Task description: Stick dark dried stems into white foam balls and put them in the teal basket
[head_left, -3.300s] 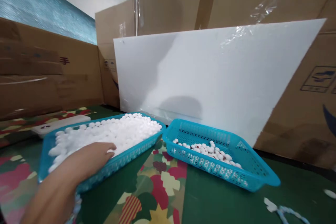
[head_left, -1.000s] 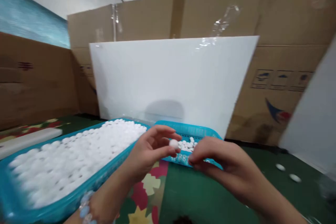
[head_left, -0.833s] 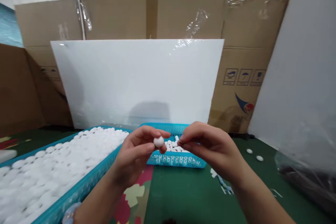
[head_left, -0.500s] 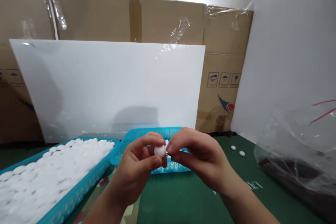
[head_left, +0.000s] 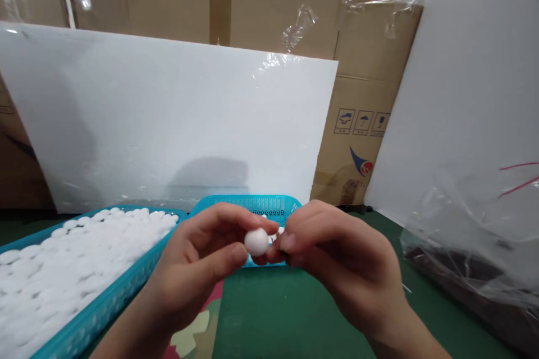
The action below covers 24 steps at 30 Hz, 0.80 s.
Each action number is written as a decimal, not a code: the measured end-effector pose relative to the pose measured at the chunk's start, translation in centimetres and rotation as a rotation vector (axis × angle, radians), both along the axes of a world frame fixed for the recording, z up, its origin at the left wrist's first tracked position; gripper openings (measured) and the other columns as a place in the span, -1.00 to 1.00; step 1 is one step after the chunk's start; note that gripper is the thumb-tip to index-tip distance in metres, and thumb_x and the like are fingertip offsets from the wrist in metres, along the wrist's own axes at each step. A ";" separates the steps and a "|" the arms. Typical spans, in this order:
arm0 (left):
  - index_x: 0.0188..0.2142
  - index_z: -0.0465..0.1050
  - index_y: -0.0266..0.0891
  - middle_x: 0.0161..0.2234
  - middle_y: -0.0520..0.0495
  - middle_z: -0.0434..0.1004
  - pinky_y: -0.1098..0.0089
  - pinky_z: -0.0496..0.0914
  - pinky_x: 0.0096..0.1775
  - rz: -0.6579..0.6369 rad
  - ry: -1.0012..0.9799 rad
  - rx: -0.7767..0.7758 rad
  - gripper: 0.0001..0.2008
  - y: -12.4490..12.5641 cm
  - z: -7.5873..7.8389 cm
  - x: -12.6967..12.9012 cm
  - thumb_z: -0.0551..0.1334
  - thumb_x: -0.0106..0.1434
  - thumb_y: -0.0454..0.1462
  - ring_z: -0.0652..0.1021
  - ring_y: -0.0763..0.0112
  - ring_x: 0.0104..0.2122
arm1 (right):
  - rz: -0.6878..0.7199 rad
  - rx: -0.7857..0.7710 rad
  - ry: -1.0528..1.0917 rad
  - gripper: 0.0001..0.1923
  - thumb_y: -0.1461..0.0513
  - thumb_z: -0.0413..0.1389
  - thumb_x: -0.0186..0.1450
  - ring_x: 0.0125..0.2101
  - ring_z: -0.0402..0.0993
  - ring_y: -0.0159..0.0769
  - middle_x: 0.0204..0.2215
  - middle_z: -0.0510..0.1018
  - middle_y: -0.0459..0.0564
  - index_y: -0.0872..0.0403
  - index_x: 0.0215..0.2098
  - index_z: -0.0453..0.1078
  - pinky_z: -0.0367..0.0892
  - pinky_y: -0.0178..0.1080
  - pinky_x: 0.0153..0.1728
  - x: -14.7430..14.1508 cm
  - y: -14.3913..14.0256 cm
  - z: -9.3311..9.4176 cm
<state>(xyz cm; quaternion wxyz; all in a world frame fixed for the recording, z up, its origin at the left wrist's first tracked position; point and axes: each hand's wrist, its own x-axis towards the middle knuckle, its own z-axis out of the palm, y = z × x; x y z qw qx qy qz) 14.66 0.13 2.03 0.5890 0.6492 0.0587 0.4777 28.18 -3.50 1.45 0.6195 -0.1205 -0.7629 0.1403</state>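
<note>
White ball (head_left: pixel 256 241): you are pinching it in your left hand (head_left: pixel 197 269) fingertips; your right hand (head_left: pixel 337 261) fingers are closing against it, above the blue basket (head_left: pixel 252 205)

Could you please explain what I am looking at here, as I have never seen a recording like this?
There is no machine here. A camera worn on a person's head looks forward and down at their own two bare hands, so the single picture shows what that person sees. The left hand pinches a small white ball between thumb and fingers, and the right hand comes in from the other side, its fingertips right beside the ball. Below lies a green mat. On the left stands a blue basket full of similar white balls; a second blue basket sits behind the hands. A white board leans on cardboard boxes, and a clear plastic bag lies on the right.
</note>
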 end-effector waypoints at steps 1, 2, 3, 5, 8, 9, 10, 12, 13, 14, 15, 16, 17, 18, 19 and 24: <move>-0.54 0.40 -0.14 -0.52 0.15 0.47 0.69 0.33 -0.48 -0.025 -0.007 -0.008 -0.91 -0.1 0.0 0.0 0.22 -0.14 -0.34 0.43 0.59 -0.53 | -0.008 0.010 -0.004 -0.79 0.47 -0.05 0.10 -0.46 0.28 -0.47 -0.50 0.36 -0.11 0.08 -0.41 0.29 0.24 -0.42 -0.43 0.0 -0.1 0.0; -0.54 0.40 -0.14 -0.51 0.15 0.47 0.69 0.33 -0.48 -0.045 -0.008 -0.011 -0.90 -0.2 0.1 0.1 0.22 -0.14 -0.34 0.43 0.60 -0.53 | -0.013 0.014 -0.010 -0.79 0.47 -0.05 0.10 -0.45 0.28 -0.47 -0.50 0.36 -0.11 0.08 -0.41 0.29 0.24 -0.43 -0.43 0.0 -0.2 0.1; -0.53 0.40 -0.14 -0.50 0.15 0.47 0.70 0.32 -0.48 -0.060 -0.007 -0.008 -0.88 -0.3 0.1 0.1 0.22 -0.14 -0.35 0.43 0.60 -0.53 | -0.015 0.010 -0.018 -0.79 0.47 -0.06 0.10 -0.45 0.28 -0.47 -0.50 0.36 -0.11 0.08 -0.41 0.29 0.24 -0.43 -0.42 0.1 -0.3 0.1; -0.52 0.40 -0.14 -0.50 0.16 0.47 0.71 0.32 -0.49 -0.080 0.000 0.003 -0.87 -0.3 0.1 0.2 0.21 -0.13 -0.37 0.43 0.62 -0.52 | -0.011 -0.005 -0.031 -0.78 0.46 -0.06 0.11 -0.45 0.29 -0.47 -0.50 0.36 -0.11 0.07 -0.41 0.29 0.25 -0.43 -0.42 0.2 -0.5 0.1; -0.52 0.41 -0.14 -0.50 0.18 0.47 0.71 0.33 -0.48 -0.084 -0.009 -0.005 -0.87 -0.3 0.0 0.2 0.20 -0.12 -0.39 0.44 0.62 -0.52 | 0.016 -0.028 -0.025 -0.78 0.46 -0.06 0.11 -0.44 0.30 -0.46 -0.49 0.36 -0.11 0.06 -0.41 0.30 0.25 -0.44 -0.42 0.2 -0.7 0.1; -0.52 0.41 -0.13 -0.50 0.18 0.47 0.70 0.33 -0.47 -0.083 -0.005 -0.007 -0.87 -0.2 -0.1 0.1 0.20 -0.12 -0.39 0.44 0.61 -0.52 | 0.024 -0.035 -0.018 -0.77 0.47 -0.06 0.11 -0.44 0.30 -0.47 -0.50 0.36 -0.11 0.06 -0.42 0.30 0.25 -0.44 -0.42 0.1 -0.8 0.1; -0.52 0.41 -0.13 -0.50 0.18 0.47 0.69 0.33 -0.46 -0.087 0.011 -0.006 -0.87 -0.2 -0.2 0.1 0.20 -0.11 -0.38 0.44 0.60 -0.51 | 0.030 -0.044 -0.011 -0.77 0.47 -0.06 0.10 -0.44 0.29 -0.47 -0.50 0.36 -0.11 0.06 -0.42 0.30 0.25 -0.45 -0.43 0.0 -0.8 0.1; -0.50 0.41 -0.12 -0.50 0.18 0.47 0.67 0.34 -0.44 -0.099 0.045 0.010 -0.87 -0.1 -0.3 -0.1 0.19 -0.10 -0.37 0.45 0.58 -0.50 | 0.033 -0.058 -0.001 -0.77 0.48 -0.06 0.10 -0.45 0.29 -0.48 -0.51 0.35 -0.11 0.07 -0.43 0.31 0.25 -0.46 -0.43 -0.1 -0.8 0.1; -0.49 0.41 -0.12 -0.50 0.18 0.47 0.67 0.34 -0.44 -0.101 0.058 0.020 -0.86 0.0 -0.3 -0.2 0.19 -0.10 -0.37 0.45 0.58 -0.49 | 0.032 -0.065 -0.001 -0.77 0.48 -0.06 0.10 -0.45 0.29 -0.48 -0.52 0.35 -0.12 0.07 -0.44 0.30 0.25 -0.46 -0.43 -0.1 -0.8 0.0; -0.49 0.41 -0.12 -0.51 0.18 0.48 0.67 0.34 -0.44 -0.097 0.066 0.024 -0.86 0.0 -0.2 -0.3 0.19 -0.10 -0.37 0.45 0.58 -0.49 | 0.029 -0.071 -0.002 -0.77 0.48 -0.06 0.09 -0.46 0.29 -0.48 -0.52 0.34 -0.12 0.07 -0.44 0.30 0.25 -0.47 -0.43 -0.1 -0.8 0.0; -0.50 0.41 -0.12 -0.51 0.19 0.48 0.66 0.34 -0.44 -0.089 0.073 0.022 -0.86 0.0 -0.2 -0.3 0.19 -0.10 -0.37 0.45 0.58 -0.50 | 0.026 -0.076 -0.007 -0.77 0.48 -0.06 0.09 -0.46 0.29 -0.49 -0.52 0.34 -0.12 0.07 -0.44 0.30 0.25 -0.47 -0.42 -0.1 -0.9 0.0; -0.50 0.41 -0.12 -0.52 0.19 0.48 0.66 0.34 -0.45 -0.080 0.076 0.016 -0.86 0.0 -0.1 -0.4 0.20 -0.11 -0.37 0.45 0.58 -0.50 | 0.024 -0.076 -0.013 -0.76 0.49 -0.07 0.09 -0.46 0.28 -0.49 -0.51 0.33 -0.13 0.06 -0.44 0.30 0.24 -0.48 -0.42 0.0 -0.9 0.0; -0.51 0.42 -0.12 -0.53 0.19 0.48 0.66 0.34 -0.46 -0.073 0.080 0.011 -0.87 -0.1 0.0 -0.3 0.21 -0.13 -0.36 0.45 0.58 -0.51 | 0.020 -0.079 -0.018 -0.75 0.49 -0.07 0.09 -0.46 0.28 -0.50 -0.51 0.32 -0.13 0.06 -0.44 0.29 0.24 -0.49 -0.42 0.0 -1.0 0.0; -0.52 0.42 -0.12 -0.54 0.18 0.48 0.65 0.34 -0.47 -0.070 0.089 0.007 -0.87 -0.1 0.1 -0.3 0.22 -0.14 -0.36 0.45 0.57 -0.52 | 0.015 -0.081 -0.024 -0.74 0.50 -0.08 0.09 -0.46 0.27 -0.50 -0.51 0.32 -0.13 0.06 -0.44 0.29 0.24 -0.49 -0.42 0.1 -1.1 0.0; -0.53 0.43 -0.13 -0.56 0.17 0.48 0.65 0.34 -0.49 -0.061 0.095 0.005 -0.88 -0.2 0.2 -0.3 0.22 -0.16 -0.35 0.45 0.57 -0.54 | 0.008 -0.084 -0.029 -0.74 0.51 -0.09 0.09 -0.46 0.27 -0.51 -0.50 0.31 -0.13 0.06 -0.45 0.29 0.24 -0.50 -0.42 0.1 -1.1 0.0; -0.62 0.44 -0.16 -0.64 0.12 0.46 0.67 0.32 -0.60 0.120 0.121 0.090 -0.84 -0.4 0.4 -0.2 0.23 -0.22 -0.45 0.42 0.58 -0.63 | -0.030 -0.072 -0.061 -0.73 0.54 -0.12 0.06 -0.49 0.27 -0.50 -0.52 0.30 -0.12 0.10 -0.49 0.26 0.25 -0.51 -0.45 0.1 -1.1 0.0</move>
